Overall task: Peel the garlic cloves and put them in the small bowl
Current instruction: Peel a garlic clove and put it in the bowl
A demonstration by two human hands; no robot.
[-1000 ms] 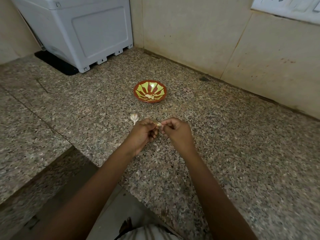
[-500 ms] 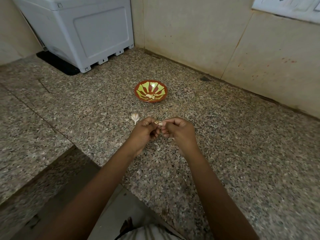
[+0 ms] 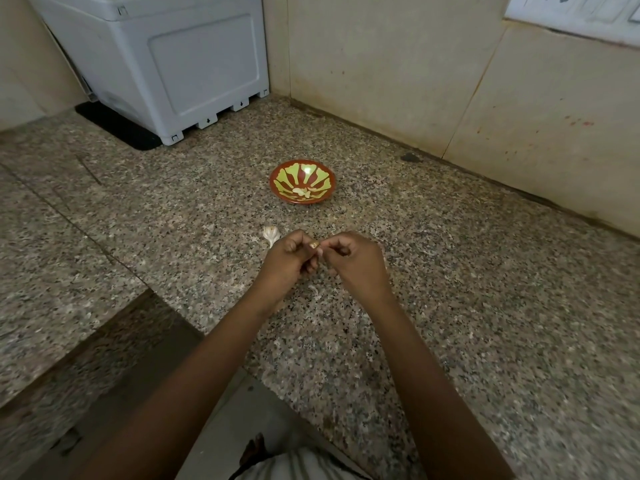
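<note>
Above a speckled stone counter (image 3: pixel 450 271), the left hand (image 3: pixel 289 259) and right hand (image 3: pixel 358 261) meet, both pinching one small garlic clove (image 3: pixel 314 244) in curled fingertips. Another garlic piece (image 3: pixel 270 234) lies just beside the left hand. Beyond it, a red-and-green bowl (image 3: pixel 282 174) holds peeled cloves (image 3: pixel 302 192), and a white box (image 3: pixel 166 64) stands in the far corner.

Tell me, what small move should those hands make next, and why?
Probably strip the garlic clove with the right hand while the left hand holds it: both pinch it above the counter, and it looks brownish, not pale like the peeled cloves in the small bowl.
</note>
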